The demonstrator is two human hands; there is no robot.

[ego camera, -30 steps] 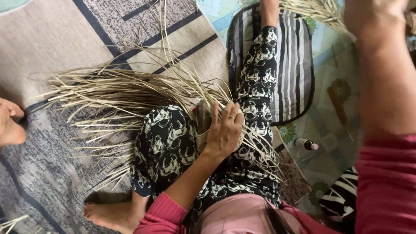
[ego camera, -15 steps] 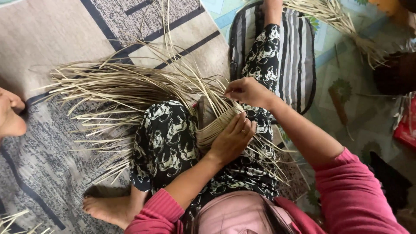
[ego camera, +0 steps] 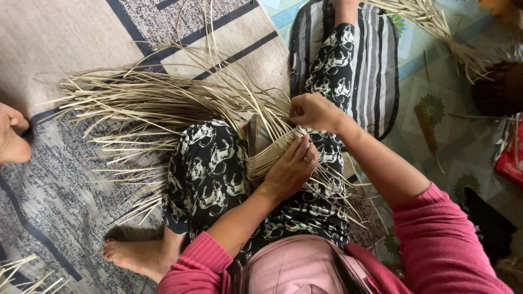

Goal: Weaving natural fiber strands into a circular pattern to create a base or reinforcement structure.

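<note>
a half-woven basket [ego camera: 272,155] rests on the seated person's lap. left hand [ego camera: 289,171] clasps its rim; right hand [ego camera: 315,111] pinches one strip [ego camera: 272,117] just above. strips look light, springy, best gripped near the weave.

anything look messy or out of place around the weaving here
Nothing looks damaged or spilled. The long pale straw strips fan loosely over the grey patterned rug, all joined to the half-woven straw basket on the lap. The left hand cups the basket; the right hand pinches one strip.
</note>
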